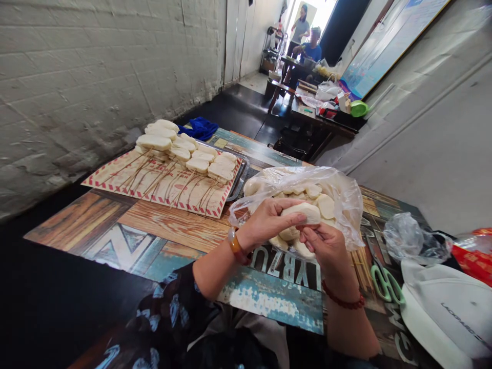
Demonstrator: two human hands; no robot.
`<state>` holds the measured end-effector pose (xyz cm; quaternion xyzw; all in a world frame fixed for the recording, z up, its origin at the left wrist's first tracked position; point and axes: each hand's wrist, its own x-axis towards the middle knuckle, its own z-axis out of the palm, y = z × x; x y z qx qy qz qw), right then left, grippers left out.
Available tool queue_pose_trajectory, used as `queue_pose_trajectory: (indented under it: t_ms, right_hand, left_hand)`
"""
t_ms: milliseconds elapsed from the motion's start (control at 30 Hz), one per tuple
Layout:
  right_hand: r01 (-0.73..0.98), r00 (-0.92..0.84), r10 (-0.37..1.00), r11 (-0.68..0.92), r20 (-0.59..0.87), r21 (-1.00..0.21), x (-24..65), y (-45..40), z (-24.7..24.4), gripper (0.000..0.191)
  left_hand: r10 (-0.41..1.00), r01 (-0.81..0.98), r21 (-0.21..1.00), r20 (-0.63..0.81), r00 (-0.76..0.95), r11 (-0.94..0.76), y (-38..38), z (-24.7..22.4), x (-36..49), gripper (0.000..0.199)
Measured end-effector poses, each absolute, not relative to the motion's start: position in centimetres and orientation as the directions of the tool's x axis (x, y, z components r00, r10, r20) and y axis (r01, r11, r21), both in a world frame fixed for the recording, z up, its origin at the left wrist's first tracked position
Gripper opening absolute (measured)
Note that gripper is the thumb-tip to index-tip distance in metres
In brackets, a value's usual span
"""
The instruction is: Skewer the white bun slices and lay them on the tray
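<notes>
My left hand point(274, 220) is wrapped round a pale oval piece point(307, 211), held above an open clear plastic bag point(346, 195) full of similar pieces. Close beside it, my right hand point(323, 243) has its fingertips pinched at the underside of that piece; whatever is between them is too small to make out. On the left, pale pieces on thin sticks point(198, 165) lie in stacked rows on a printed paper sheet point(115, 179), their sticks pointing towards me.
Loose sticks point(361, 269), green-handled scissors point(384, 284), a crumpled plastic bag point(413, 238) and a white cap point(446, 312) lie at the right. Behind the sheet is a blue cloth point(200, 128). Two people are at a far table.
</notes>
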<state>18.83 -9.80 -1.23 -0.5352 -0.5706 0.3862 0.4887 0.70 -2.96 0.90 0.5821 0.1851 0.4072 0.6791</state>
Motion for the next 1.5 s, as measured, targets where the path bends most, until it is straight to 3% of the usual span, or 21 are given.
queue_pose_trajectory:
  t_ms: [100,167,333,500,1133,1500]
  right_hand:
    - [0.222,0.052,0.987,0.137,0.152,-0.965,19.2,-9.7,-1.6,0.021]
    - [0.216,0.045,0.987,0.139,0.152,-0.966,19.4,-9.7,-1.8,0.020]
    - [0.205,0.010,0.988,0.146,0.151,-0.968,19.8,-10.0,-1.7,0.023]
    - [0.168,-0.029,0.989,0.151,0.148,-0.974,20.2,-10.2,-2.0,0.022]
    - [0.290,-0.087,0.983,0.180,0.162,-0.940,20.6,-10.0,-1.9,0.035]
    - [0.263,-0.192,0.969,0.203,0.155,-0.943,21.2,-9.9,-2.0,0.036]
  left_hand:
    - [0.767,-0.450,0.891,0.248,0.592,0.060,-3.0,0.8,0.8,0.076]
    - [0.747,-0.510,0.858,0.297,0.595,0.066,-3.0,0.8,0.8,0.083]
    - [0.717,-0.491,0.871,0.353,0.601,-0.017,-2.8,1.1,0.3,0.049]
    - [0.683,-0.456,0.887,0.374,0.628,-0.066,-2.9,1.6,0.0,0.036]
    - [0.770,-0.352,0.935,0.261,0.582,-0.051,-2.9,1.4,0.1,0.037]
    - [0.763,-0.367,0.930,0.249,0.597,-0.016,-2.9,1.4,0.1,0.034]
